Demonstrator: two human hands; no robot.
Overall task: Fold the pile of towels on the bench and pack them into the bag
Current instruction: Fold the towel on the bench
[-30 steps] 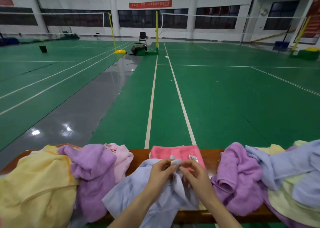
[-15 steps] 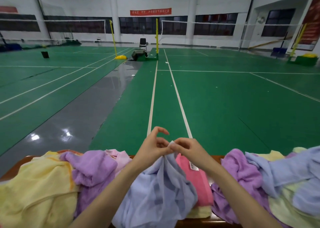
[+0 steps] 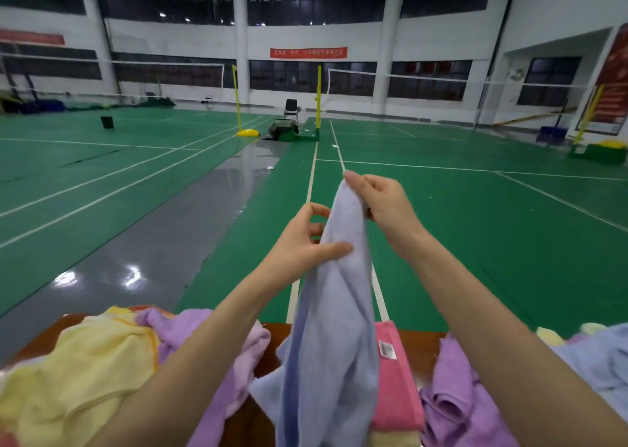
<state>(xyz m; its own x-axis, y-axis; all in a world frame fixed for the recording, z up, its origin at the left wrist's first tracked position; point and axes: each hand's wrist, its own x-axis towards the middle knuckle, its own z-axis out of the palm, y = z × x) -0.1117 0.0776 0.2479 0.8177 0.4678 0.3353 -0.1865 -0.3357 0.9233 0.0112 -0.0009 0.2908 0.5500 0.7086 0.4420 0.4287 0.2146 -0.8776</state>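
Note:
A light blue towel [image 3: 334,331] hangs in front of me above the wooden bench [image 3: 419,346]. My right hand [image 3: 382,205] pinches its top corner, raised highest. My left hand [image 3: 306,242] holds the towel's edge a little lower, thumb pressed against the cloth. Behind the hanging towel a folded pink towel [image 3: 396,385] with a white label lies on the bench. Loose towels lie on both sides: a yellow towel [image 3: 78,375] and a purple towel [image 3: 176,327] at the left, another purple towel [image 3: 452,399] and a blue towel [image 3: 598,361] at the right. No bag is in view.
Beyond the bench stretches a green sports court floor [image 3: 441,242] with white lines and a grey strip [image 3: 142,249]. Yellow net posts [image 3: 318,100], a chair [image 3: 291,108] and a dark bundle [image 3: 282,129] stand far back.
Both hands have lifted the light blue towel off the bench, from a bunched heap to hanging high. The right hand rose above the left. The view tilted upward.

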